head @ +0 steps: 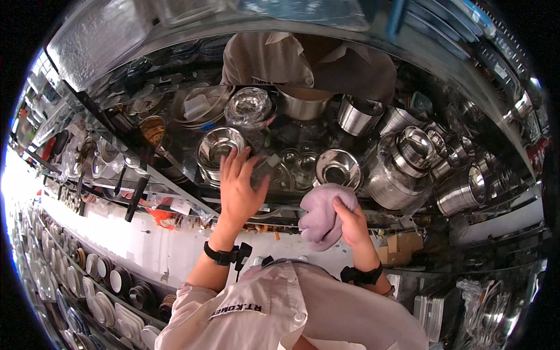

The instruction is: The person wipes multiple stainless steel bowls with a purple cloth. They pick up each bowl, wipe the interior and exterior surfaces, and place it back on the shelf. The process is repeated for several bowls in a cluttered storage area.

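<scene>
My left hand [240, 183] is spread open over the front of the shelf, its fingertips at the rim of a stack of stainless steel bowls [221, 146]. Whether the fingers touch the bowls I cannot tell. My right hand [352, 218] grips a folded lilac cloth [326, 214] at the shelf's front edge. Just behind the cloth lies a shiny steel bowl [339, 166], partly covered by it. Small glass dishes [306, 162] stand between the two hands.
Behind stand a plastic-wrapped stack of bowls [250, 105], a wide steel pot [305, 105] and a steel canister [359, 116]. Wrapped steel containers [393, 188] crowd the right. Strainers and a dark-handled pan [137, 199] are at the left. Another shelf level [188, 33] hangs above.
</scene>
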### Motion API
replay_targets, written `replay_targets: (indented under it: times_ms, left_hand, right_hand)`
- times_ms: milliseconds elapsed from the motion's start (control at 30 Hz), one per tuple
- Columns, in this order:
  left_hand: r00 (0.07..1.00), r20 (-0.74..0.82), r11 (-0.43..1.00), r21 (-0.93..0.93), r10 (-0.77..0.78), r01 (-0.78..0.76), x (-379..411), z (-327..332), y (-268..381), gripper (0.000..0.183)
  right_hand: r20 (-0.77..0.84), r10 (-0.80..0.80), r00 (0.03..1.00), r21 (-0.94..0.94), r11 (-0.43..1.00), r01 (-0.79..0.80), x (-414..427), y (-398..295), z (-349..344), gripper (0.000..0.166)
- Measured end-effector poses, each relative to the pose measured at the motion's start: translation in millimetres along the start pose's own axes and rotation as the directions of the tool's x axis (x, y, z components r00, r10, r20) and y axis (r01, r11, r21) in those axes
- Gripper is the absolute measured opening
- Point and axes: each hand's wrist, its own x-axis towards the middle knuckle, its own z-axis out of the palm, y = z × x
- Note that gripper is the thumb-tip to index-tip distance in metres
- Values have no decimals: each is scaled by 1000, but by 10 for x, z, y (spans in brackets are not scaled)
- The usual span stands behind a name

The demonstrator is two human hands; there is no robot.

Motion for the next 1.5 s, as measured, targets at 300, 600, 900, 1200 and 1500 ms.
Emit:
replay_targets:
  times_ms: [300, 600, 900, 1200, 1500]
  left_hand:
    - [996, 78, 997, 78, -30, 24, -77, -238, -624, 38]
    - [965, -115, 963, -110, 234, -247, 15, -405, -618, 25]
    - [692, -66, 540, -575, 718, -615, -400, -572, 123, 31]
    - [683, 293, 707, -535, 669, -463, -588, -492, 766, 136]
    - [921, 175, 874, -416, 348, -251, -789, -317, 1691, 165]
  right_hand:
    - [-64, 14, 998, -10, 1000, -15, -26, 334, 666, 37]
    - [-181, -131, 975, 52, 988, 142, -342, 633, 884, 47]
    - [-95, -350, 932, 225, 905, 362, -602, 299, 1060, 73]
    - [46, -96, 994, 376, 924, 72, -1107, 360, 712, 73]
    - [231, -177, 957, 364, 928, 83, -1776, 89, 266, 77]
